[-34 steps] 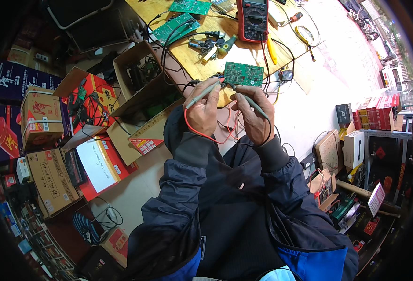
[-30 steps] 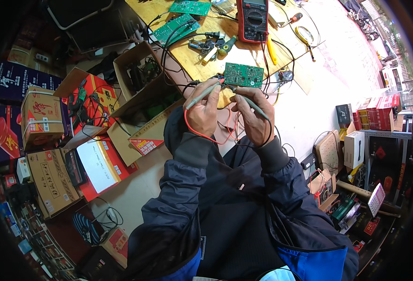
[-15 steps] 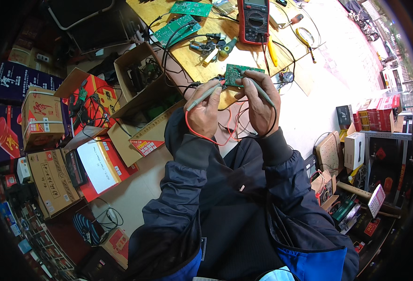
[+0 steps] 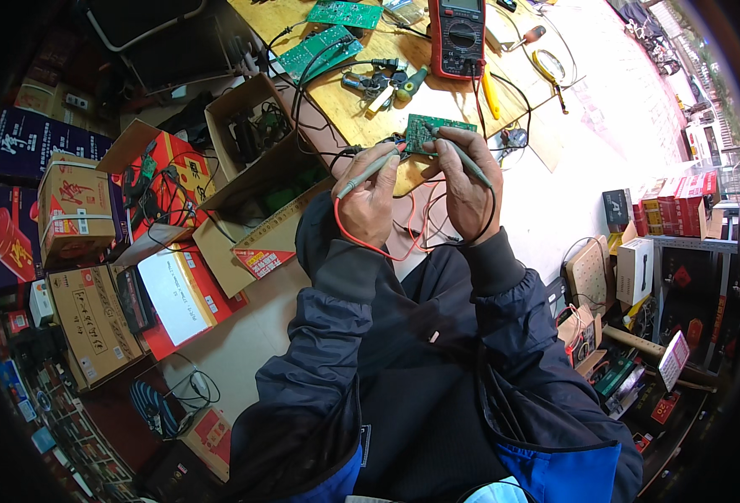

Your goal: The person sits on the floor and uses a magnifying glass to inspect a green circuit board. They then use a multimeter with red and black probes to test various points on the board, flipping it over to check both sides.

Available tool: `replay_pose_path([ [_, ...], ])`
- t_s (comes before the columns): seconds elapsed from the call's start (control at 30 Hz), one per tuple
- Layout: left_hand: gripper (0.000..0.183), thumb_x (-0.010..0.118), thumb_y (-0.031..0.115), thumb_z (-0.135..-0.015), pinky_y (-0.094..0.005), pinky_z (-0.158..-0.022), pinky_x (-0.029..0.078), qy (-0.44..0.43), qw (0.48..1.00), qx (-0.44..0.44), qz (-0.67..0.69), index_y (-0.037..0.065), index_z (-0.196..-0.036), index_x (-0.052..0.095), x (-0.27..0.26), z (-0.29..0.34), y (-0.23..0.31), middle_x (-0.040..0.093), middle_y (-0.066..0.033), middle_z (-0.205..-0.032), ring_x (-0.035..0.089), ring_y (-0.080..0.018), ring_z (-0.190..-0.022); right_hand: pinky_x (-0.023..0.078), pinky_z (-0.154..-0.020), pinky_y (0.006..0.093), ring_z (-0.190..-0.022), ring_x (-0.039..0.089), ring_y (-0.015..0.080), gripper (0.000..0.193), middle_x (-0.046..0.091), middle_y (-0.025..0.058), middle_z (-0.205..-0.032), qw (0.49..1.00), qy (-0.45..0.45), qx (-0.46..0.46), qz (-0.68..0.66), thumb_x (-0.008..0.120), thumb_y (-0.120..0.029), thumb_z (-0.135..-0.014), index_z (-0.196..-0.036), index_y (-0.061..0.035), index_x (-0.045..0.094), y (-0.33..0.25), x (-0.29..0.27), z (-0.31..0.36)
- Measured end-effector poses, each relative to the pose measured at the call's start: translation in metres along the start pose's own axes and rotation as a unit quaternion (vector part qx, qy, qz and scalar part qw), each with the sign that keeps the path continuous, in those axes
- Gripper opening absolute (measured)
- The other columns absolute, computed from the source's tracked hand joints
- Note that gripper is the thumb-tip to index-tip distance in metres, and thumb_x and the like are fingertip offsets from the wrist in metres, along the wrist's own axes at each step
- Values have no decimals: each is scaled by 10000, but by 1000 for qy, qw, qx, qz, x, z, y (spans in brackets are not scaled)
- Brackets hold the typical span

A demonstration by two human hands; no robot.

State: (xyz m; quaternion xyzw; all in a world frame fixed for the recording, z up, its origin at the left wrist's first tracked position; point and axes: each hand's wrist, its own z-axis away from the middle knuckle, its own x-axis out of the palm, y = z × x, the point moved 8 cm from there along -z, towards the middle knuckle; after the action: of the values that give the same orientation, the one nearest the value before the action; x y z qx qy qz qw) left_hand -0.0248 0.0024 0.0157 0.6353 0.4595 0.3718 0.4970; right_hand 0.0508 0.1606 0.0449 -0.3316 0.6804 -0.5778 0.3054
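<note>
A green circuit board (image 4: 428,126) lies at the near edge of the wooden tabletop (image 4: 336,109). My left hand (image 4: 368,205) is closed round a grey test probe (image 4: 368,173) with a red lead, its tip end at the board's left side. In my right hand (image 4: 469,189) sits a second grey test probe (image 4: 473,169), on a black lead, pointing at the board's middle. Whether the tips touch the board is too small to tell. Beyond the board stands a red and black multimeter (image 4: 457,38), with leads plugged into its lower end.
Several more green boards (image 4: 318,52) lie at the far left of the table. A green-handled tool (image 4: 410,85), a yellow pen-like tool (image 4: 490,94) and a magnifying glass (image 4: 547,65) are near the multimeter. An open carton (image 4: 252,142) of cables stands left, and stacked boxes (image 4: 680,201) stand right.
Almost nothing differs. The table, board and multimeter appear shifted a few pixels to the right; both hands keep their hold on the probes.
</note>
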Motion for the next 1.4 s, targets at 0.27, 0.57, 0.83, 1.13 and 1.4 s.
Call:
replay_pose_path([
  [0.27,208,679,27,-1024,-308,-915,584,2,1000,0,0,-56,-1211,707,0,0,-1,744,-142,-1150,727,-200,-1028,592,-752,277,-833,721,153,252,765,159,-1058,1000,7,4,-28,605,-134,-1091,-1245,66,609,3,-2,1],
  [0.57,203,680,28,-1023,-303,-908,582,3,1000,-8,17,-55,-1206,707,1,0,-6,741,-138,-1145,725,-195,-1024,592,-760,276,-853,719,156,259,759,156,-1064,999,8,1,-38,603,-135,-1092,-1255,67,596,0,-3,1],
  [0.83,200,672,25,-1030,-299,-927,579,1,998,-16,56,-59,-1209,699,3,0,-12,734,-133,-1150,720,-191,-1034,593,-762,280,-862,718,155,266,754,154,-1053,1000,7,1,-22,602,-143,-1093,-1245,74,599,0,-4,0],
  [1.13,202,675,25,-1031,-293,-934,580,1,998,-25,50,-66,-1210,696,3,0,-12,732,-135,-1160,725,-187,-1039,605,-774,293,-900,729,166,271,748,160,-1059,999,5,1,-32,587,-142,-1099,-1249,83,598,-2,-6,-1],
  [1.4,203,683,42,-1032,-290,-918,581,8,999,-12,41,-60,-1207,704,3,0,-12,740,-123,-1140,723,-174,-1021,609,-767,299,-912,728,184,246,740,177,-1070,996,25,3,-81,590,-108,-1091,-1244,85,598,-11,-23,12],
])
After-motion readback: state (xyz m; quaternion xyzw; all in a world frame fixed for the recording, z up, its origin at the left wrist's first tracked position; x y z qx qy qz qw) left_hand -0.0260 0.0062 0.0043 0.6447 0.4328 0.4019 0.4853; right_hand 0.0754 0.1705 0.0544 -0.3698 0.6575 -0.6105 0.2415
